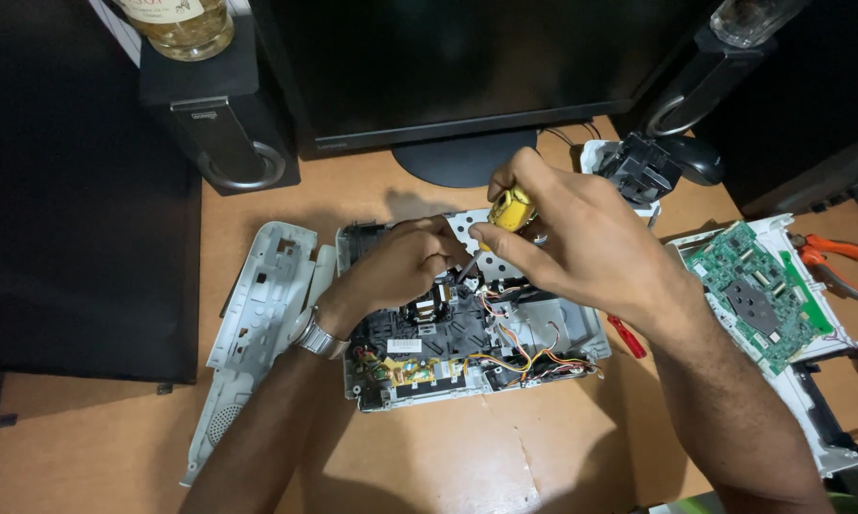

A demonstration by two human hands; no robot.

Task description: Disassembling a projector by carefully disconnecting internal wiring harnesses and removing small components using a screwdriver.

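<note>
- Head view: the right hand (572,243) pinches the yellow handle of a screwdriver (510,211) between thumb and fingertips, its dark shaft angled down and left into the opened device (467,333), which lies at the middle of the brown desk (448,457) in front of the monitor stand.
- The left hand (396,266), a metal wristwatch (317,335) on its wrist, is curled over the device's upper left part with its fingertips close to the screwdriver tip, steadying the chassis.
- To do this well, the shaft likely wants to stand straight over the screw head, with firm downward pressure and slow turns; the coloured wires (534,357) just right of the tip should be kept out of the way.
- A small white rectangular label (403,345) sits on the black inner part, near the device's front left; its print is too small to tell.
- A grey-white cover panel (258,324) lies left of the device; a green circuit board (758,295) rests in a white tray to the right, orange-handled pliers (834,255) beyond it.
</note>
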